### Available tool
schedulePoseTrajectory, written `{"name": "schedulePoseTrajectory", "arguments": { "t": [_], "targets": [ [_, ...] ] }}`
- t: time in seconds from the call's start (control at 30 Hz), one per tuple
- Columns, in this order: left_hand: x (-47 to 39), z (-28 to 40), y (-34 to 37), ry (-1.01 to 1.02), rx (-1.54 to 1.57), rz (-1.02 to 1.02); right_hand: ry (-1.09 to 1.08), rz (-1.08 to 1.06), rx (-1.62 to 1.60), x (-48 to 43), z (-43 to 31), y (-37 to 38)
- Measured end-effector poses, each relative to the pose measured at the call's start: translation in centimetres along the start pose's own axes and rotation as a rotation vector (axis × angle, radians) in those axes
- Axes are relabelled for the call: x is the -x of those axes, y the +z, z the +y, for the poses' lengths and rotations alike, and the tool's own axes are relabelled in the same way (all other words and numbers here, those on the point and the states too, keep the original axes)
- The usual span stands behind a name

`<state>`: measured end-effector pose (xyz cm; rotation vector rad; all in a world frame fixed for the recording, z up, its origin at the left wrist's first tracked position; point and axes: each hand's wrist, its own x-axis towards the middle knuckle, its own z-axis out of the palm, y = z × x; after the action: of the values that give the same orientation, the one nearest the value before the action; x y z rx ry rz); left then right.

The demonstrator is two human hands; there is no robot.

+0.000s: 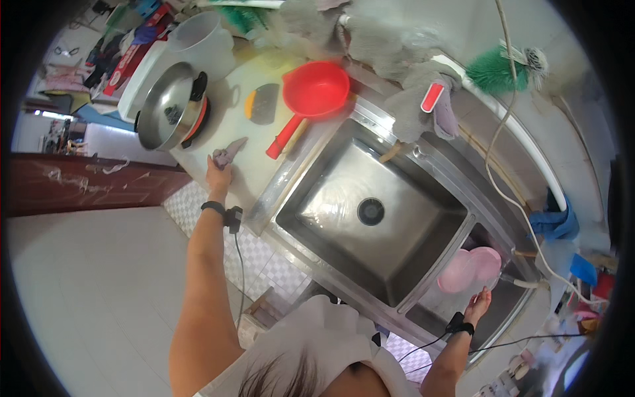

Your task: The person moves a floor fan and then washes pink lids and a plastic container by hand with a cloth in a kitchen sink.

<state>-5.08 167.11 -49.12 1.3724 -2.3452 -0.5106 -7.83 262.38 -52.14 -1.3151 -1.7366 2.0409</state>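
Note:
My left hand [219, 173] grips a crumpled greyish-purple cloth [229, 153] over the pale countertop [258, 171]. Beyond it are a steel pan [166, 111] with dark handles, a scraper with a yellow edge [262, 104] and a red plastic ladle [316, 90]. On the right, my right hand [478, 303] is beside pink round bowls [469, 270] in the smaller sink basin; a clear rim shows at its fingertips, and whether the fingers hold it is unclear. Between my hands lies the large stainless steel sink basin [372, 248], its round drain visible.
A translucent bucket [203, 44] stands behind the pan. Grey cloths [416, 94], a red-and-white handled tool [432, 97] and a green bristle brush [496, 69] lie along the back. A pale hose [496, 144] hangs at right. Black cables run from both wrists.

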Motion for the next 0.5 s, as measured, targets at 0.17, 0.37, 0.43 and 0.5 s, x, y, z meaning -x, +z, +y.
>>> {"name": "schedulePoseTrajectory", "arguments": {
  "t": [0.17, 0.37, 0.43, 0.5],
  "targets": [
    [-4.7, -3.1, -3.3, -0.046, -0.18, 0.051, -0.189, 0.082, 0.169, -0.5, 0.2, 3.2],
    [3.1, 7.1, -6.8, -0.085, 0.641, 0.077, -0.791, 0.203, 0.88, 3.5, -1.8, 5.0],
    [5.9, 10.5, -9.2, -0.064, 0.95, 0.073, -0.841, 0.191, 0.866, 5.2, -3.1, 6.4],
    [9.9, 16.0, -12.4, -0.168, 1.065, -0.01, -0.961, 0.22, 1.038, 5.7, -3.1, 6.5]
  ]
}}
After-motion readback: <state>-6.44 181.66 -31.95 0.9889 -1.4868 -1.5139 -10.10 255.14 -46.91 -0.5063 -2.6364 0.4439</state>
